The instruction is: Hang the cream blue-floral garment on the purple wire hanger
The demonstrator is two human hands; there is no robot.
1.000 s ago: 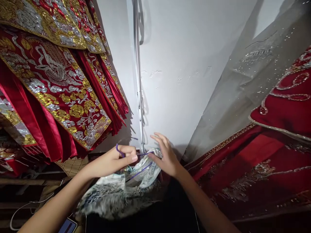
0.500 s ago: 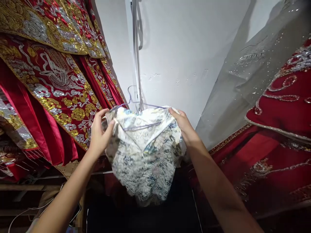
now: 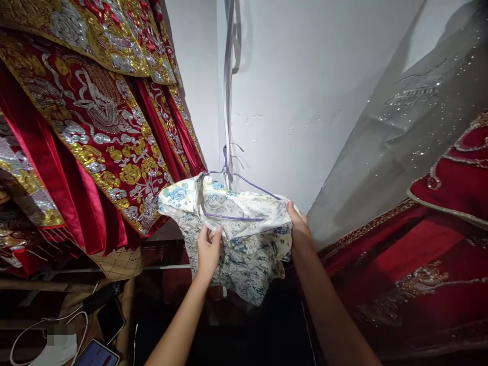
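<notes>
Several red robes with gold and silver embroidery (image 3: pixel 95 127) hang left of the white wall (image 3: pixel 305 91). Before it, a white floral brocade garment (image 3: pixel 244 239) sits on a thin purple wire hanger (image 3: pixel 244 190). The left hand (image 3: pixel 209 249) pinches its front; the right hand (image 3: pixel 299 229) grips its shoulder. Keeping both shoulders level seems wise.

a dim low surface (image 3: pixel 114 310) at lower left carries a phone (image 3: pixel 96 354) and white cable (image 3: pixel 46 325).
</notes>
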